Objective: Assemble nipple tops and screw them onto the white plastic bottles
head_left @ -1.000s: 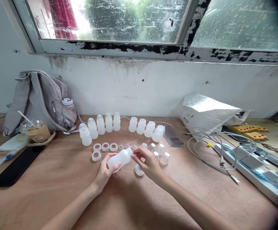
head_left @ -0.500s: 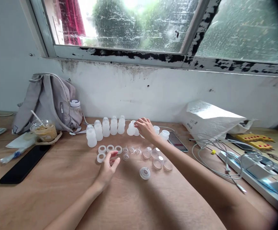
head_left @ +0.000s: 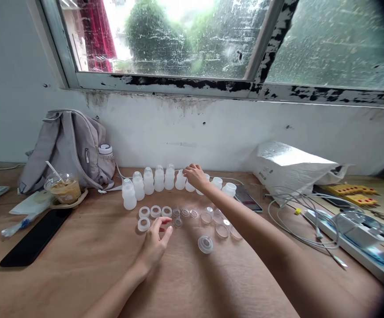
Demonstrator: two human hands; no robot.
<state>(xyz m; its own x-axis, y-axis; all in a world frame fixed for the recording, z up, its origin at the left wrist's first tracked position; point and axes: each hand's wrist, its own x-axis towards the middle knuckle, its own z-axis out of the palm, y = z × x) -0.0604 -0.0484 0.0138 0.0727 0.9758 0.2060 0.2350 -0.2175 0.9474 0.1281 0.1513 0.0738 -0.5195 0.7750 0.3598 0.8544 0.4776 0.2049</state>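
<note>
My right hand reaches to the back row, its fingers closed at the neck of a small frosted baby bottle; the fingertips are partly hidden. More open-topped bottles stand to its right, some behind the hand and forearm. Several bottles with clear caps stand in a curve on the left. My left hand hovers open and empty over the table, thumb and fingers apart, beside white rings and small clear nipples. A ring with a nipple in it lies in front. Clear dome caps lie near my right forearm.
On the left are a grey backpack, an iced drink cup and a black phone. A second phone, a white bag, loose cables and a power strip lie on the right.
The view has shifted slightly. My right hand has moved a little left with the bottle, closer to the capped row. My left hand stays open over the table.
</note>
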